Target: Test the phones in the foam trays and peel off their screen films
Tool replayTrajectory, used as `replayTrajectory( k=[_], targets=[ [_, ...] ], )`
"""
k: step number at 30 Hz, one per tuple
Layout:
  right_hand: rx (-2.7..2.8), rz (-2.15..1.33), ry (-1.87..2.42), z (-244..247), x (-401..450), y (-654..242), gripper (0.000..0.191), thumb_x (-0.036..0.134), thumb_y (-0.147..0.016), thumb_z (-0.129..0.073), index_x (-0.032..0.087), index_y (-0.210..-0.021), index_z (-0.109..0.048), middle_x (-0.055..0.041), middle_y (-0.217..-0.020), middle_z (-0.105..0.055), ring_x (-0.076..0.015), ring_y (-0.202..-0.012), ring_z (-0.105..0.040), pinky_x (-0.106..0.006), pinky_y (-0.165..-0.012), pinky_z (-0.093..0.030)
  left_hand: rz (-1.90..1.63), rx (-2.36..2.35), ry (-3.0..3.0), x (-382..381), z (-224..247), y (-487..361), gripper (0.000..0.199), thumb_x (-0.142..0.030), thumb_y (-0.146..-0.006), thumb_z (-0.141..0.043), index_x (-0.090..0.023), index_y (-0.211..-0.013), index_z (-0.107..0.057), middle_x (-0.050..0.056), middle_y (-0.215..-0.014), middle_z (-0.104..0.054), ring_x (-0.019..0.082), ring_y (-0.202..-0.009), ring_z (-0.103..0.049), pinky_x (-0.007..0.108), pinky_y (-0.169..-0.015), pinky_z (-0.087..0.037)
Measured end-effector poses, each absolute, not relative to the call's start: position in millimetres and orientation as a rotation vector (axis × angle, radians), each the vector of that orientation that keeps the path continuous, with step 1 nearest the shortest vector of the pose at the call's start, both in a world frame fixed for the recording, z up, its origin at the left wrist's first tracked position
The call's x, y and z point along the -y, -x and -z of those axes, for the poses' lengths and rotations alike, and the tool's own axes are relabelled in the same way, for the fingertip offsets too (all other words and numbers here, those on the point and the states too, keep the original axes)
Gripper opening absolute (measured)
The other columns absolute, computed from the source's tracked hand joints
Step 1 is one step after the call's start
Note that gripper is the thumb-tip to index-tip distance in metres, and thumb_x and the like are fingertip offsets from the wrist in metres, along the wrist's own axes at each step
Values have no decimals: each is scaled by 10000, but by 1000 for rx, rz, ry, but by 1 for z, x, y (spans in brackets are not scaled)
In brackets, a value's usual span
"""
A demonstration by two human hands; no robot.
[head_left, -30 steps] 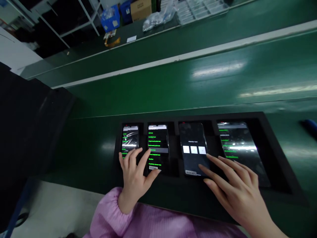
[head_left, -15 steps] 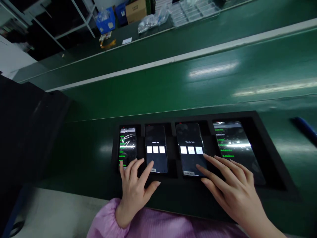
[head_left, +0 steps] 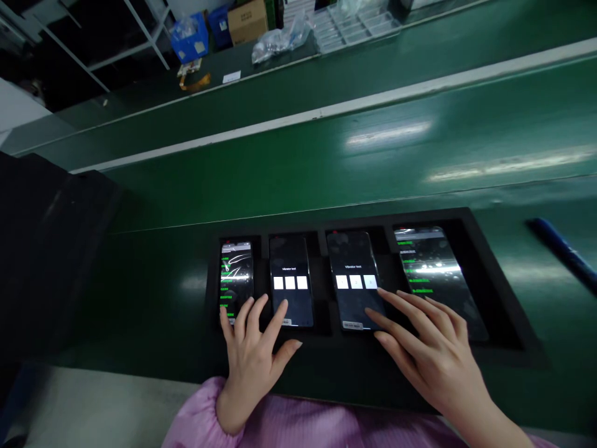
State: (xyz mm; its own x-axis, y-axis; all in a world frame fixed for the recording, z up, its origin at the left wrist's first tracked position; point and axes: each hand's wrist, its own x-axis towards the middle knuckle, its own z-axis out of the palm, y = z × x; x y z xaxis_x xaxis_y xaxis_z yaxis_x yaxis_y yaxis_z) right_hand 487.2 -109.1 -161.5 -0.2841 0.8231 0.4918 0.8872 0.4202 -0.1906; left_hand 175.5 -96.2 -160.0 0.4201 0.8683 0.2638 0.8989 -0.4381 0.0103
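A black tray on the green belt holds several phones side by side, screens lit. My left hand lies spread over the lower ends of the far-left phone and the second phone, its index finger on the second screen below three white squares. My right hand is spread with fingertips on the third phone, near its rightmost white square, and partly over the lower end of the far-right phone. Neither hand holds anything. Both wrists wear pink sleeves.
The green conveyor belt runs across behind the tray. A dark blue bar lies at the right. A black block stands at the left. Far back are a cardboard box, blue bins, plastic bags and clear trays.
The second phone's screen went from a green text list to the three white squares. My left index finger slid down the screen slightly. The view drifted a little; my right hand stayed on the third phone.
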Motion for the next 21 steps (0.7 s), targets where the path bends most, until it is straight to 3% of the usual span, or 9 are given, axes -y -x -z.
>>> replayTrajectory(
  k=[12, 17, 21],
  targets=[
    [2107, 69, 1531, 158, 108, -484, 221, 295, -1078, -576, 250, -1131, -785, -92, -1372, -708, -294, -1262, -633, -507, -1081, -432, 369, 1530, 2520, 95, 163, -174, 490, -543, -1045, -542, -290, -1436, -692, 144, -1439, -611, 335, -1352, -491, 641, -1325, -56],
    [2095, 114, 1605, 151, 92, -479, 321, 351, -1090, -545, 275, -1352, -714, -107, -1486, -643, -304, -1327, -581, -528, -1118, -406, 404, 1531, 2527, 94, 166, -171, 469, -524, -1039, -562, -324, -1447, -681, 131, -1424, -629, 337, -1347, -504, 672, -1315, -96],
    [2031, 150, 1686, 151, 84, -480, 274, 330, -1080, -563, 282, -1276, -748, -90, -1481, -652, -303, -1328, -581, -520, -1128, -396, 421, 1477, 2531, 93, 170, -169, 482, -521, -1032, -575, -320, -1460, -671, 135, -1401, -635, 339, -1339, -505, 675, -1315, -91]
  ],
)
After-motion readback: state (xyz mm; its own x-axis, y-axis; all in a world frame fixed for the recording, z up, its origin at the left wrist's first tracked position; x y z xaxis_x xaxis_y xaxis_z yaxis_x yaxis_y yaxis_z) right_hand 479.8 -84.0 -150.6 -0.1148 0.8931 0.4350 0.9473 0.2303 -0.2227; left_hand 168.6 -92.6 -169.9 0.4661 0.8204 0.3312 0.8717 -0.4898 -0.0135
